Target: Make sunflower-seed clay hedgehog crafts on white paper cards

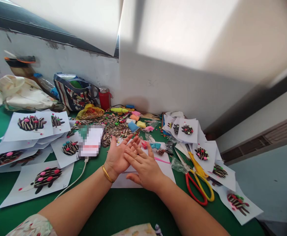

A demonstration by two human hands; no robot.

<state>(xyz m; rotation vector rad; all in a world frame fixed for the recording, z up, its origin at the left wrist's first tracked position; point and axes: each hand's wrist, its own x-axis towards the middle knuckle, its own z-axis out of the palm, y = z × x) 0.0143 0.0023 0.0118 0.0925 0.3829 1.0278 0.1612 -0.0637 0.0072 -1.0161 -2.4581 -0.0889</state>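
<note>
My left hand (pixel 117 155) is turned palm up with its fingers stretched out, a gold bangle on the wrist. Across its fingers lies my right hand (pixel 145 167), back upward, fingers straight and slightly spread. Whether anything small sits between the palms is hidden. Both hands are over white paper (pixel 166 170) on the green table. Just beyond them are a blue piece of clay (pixel 155 145), a pinkish-red lump (pixel 144 144) and a thin pink strip (pixel 162 160). A heap of striped sunflower seeds (pixel 112 126) spreads behind, beside colored clay packs (pixel 133 126).
Hedgehog pictures made of seeds lie in piles at left (pixel 30 123) and right (pixel 188 129). Scissors with red and yellow handles (pixel 199 186) rest right of my hands. A phone (pixel 91 141) on a white cable lies left. Bags (pixel 75 93) and a red flask (pixel 105 99) stand behind.
</note>
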